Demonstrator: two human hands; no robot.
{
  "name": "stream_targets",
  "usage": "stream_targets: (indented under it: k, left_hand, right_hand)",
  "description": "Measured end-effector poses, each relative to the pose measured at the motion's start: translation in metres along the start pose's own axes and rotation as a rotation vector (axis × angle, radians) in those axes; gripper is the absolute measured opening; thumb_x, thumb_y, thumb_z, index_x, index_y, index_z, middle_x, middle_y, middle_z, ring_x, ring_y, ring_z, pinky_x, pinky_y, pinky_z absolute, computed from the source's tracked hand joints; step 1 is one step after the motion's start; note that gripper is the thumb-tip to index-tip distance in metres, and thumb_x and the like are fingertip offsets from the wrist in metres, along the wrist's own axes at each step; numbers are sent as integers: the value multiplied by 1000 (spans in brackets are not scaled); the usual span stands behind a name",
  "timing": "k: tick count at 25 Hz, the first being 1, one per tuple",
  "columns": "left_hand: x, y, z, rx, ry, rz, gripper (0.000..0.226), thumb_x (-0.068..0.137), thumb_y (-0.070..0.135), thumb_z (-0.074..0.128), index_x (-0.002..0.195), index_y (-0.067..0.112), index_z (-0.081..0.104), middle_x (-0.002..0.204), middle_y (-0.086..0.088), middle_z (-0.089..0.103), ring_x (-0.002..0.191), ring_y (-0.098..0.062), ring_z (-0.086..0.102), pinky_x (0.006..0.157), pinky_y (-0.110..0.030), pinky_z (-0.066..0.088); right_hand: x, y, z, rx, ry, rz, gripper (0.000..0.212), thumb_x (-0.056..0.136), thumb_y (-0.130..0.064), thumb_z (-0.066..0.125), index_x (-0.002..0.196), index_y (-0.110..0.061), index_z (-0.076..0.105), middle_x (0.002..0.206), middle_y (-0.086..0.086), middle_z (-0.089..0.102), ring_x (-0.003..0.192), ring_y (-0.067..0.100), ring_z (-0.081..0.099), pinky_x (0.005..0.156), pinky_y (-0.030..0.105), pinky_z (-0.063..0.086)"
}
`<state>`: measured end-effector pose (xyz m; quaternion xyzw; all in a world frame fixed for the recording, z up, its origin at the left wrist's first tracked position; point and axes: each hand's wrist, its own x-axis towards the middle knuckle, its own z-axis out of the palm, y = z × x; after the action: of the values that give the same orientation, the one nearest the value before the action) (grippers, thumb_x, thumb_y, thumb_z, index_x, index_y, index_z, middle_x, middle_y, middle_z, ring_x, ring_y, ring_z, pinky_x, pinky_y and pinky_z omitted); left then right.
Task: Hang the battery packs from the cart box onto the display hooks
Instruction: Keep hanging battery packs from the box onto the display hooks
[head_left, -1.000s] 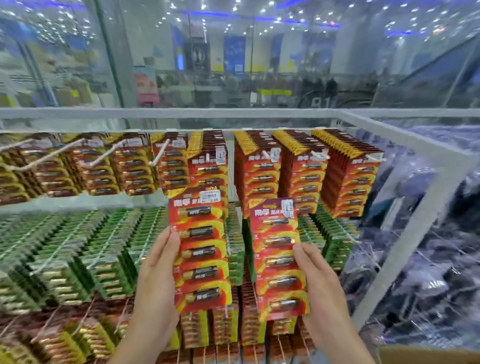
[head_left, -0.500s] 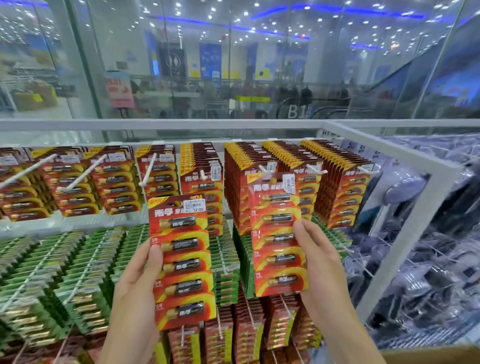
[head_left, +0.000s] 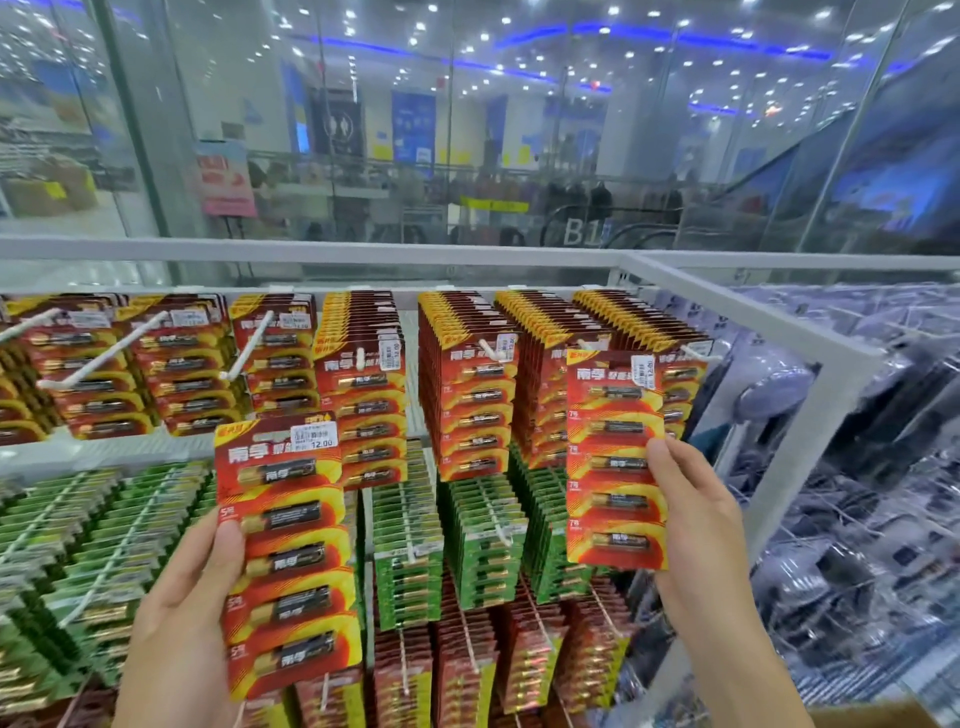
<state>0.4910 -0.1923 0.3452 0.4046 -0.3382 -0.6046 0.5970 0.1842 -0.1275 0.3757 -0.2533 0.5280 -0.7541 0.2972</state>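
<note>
Right hand (head_left: 691, 525) is pinching a red-and-yellow cardboard strip of five small batteries (head_left: 615, 460) by its right edge, thumb on the front and fingers behind, and is now holding it at centre right of the frame, farther right and higher than half a second ago, when it was sitting in front of the middle red stacks. Its top is now overlapping the rightmost stack of red packs on the upper row (head_left: 639, 332), just beside a white hook tip (head_left: 698, 353).

Left hand (head_left: 187, 597) is gripping a larger red-and-yellow cardboard strip of five bigger batteries (head_left: 288, 556) along its left edge, thumb pressing the front; this pack is staying at lower left of centre, much as before, hanging in front of the green packs on the middle row (head_left: 104, 530).

Both strips are showing a white price sticker at the top, the left one reading 12.00, and black-and-gold cells in clear blisters stacked vertically. Long bare white hooks (head_left: 98, 356) are jutting out at upper left.
</note>
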Motion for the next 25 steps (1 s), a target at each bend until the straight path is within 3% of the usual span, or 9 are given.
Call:
stream_targets:
  k: [4,11,14,17,19,25]
  left_hand:
    - [-2,-2,-1,3,-29,-9,26,96,30,58,114,26,77,110,-14,78,88,-39,77,70,-59,61]
    - [1,5,-1,4,5,1,30,97,31,57,121,23,72,108,-13,79,85,-35,78,67,-53,64]
    - [3,15,-1,45,8,32,31,98,37,55,123,25,70,109,-11,79,91,-38,77,82,-54,61]
    - [13,27,-1,94,1,112,31,104,37,51,125,25,70,112,-10,78,93,-36,77,77,-52,63]
    - [20,34,0,110,13,152,31,105,36,50,128,25,69,112,-8,78,96,-35,77,76,-49,63]
    - [34,37,1,131,56,178,26,106,33,50,124,28,70,109,-5,79,94,-31,78,79,-48,62]
  right_hand:
    - [9,3,-1,-8,18,29,24,96,-44,64,113,-29,73,119,3,74,113,33,69,100,62,52]
    - [27,9,10,-20,17,43,19,101,-35,61,112,-24,72,104,4,78,94,28,76,84,51,60]
    - [33,15,18,-48,28,42,16,101,-38,61,108,-29,71,99,-4,79,87,18,77,75,42,60]
    - [41,17,29,-129,36,-3,16,105,-37,55,107,-28,68,91,-14,72,72,-4,70,64,25,50]
    - [47,18,33,-172,30,-28,17,106,-37,53,112,-27,65,94,-21,64,72,-10,60,63,19,42]
    - [58,29,35,-225,25,-25,15,106,-40,50,105,-33,63,93,-19,65,77,-5,61,61,22,44]
